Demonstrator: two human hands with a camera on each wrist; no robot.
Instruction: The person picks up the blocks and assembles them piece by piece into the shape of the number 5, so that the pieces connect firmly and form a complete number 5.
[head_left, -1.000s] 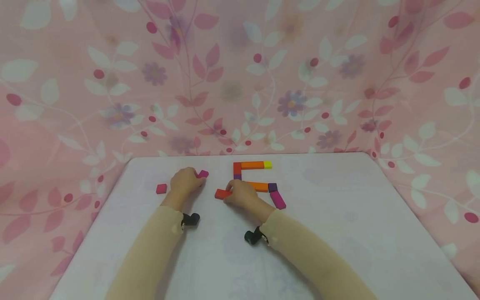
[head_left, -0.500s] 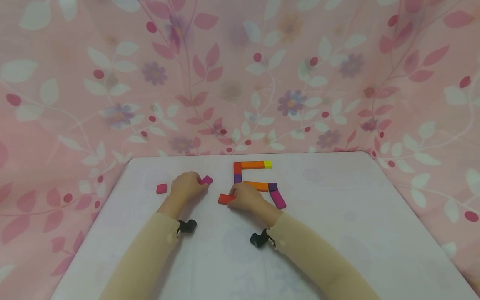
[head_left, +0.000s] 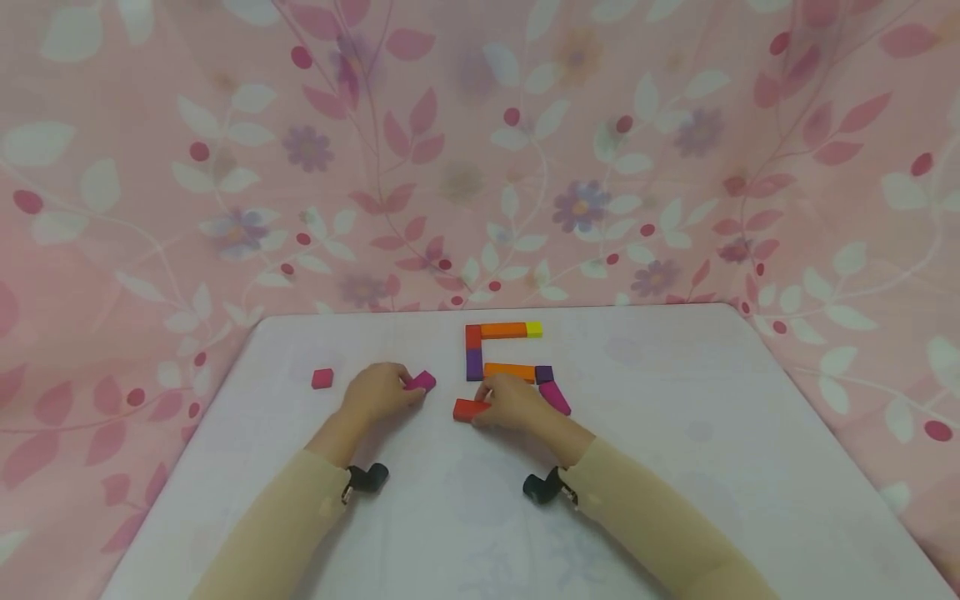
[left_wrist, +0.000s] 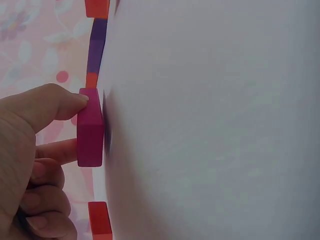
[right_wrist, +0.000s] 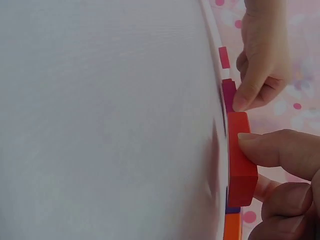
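Observation:
My left hand (head_left: 377,393) pinches a magenta block (left_wrist: 90,130) between thumb and fingers, left of the middle of the table. My right hand (head_left: 517,406) grips a red block (right_wrist: 242,160) by its right end, with the thumb on one face. In the head view the magenta block points toward the red one, and a gap lies between them. Behind the hands lies an arrangement of blocks: a red block (head_left: 473,337), a purple block (head_left: 474,365), an orange block (head_left: 503,331) with a yellow cube (head_left: 534,329), and another orange block (head_left: 509,372).
A dark purple cube (head_left: 544,375) and a slanted magenta block (head_left: 553,397) lie at the right end of the lower orange block. A pinkish-red cube (head_left: 322,378) sits alone to the left. The white-covered table (head_left: 675,500) meets a floral curtain behind.
Both hands have moved toward the front and rightward, carrying their blocks. The purple block and the left end of the lower orange block now show more fully.

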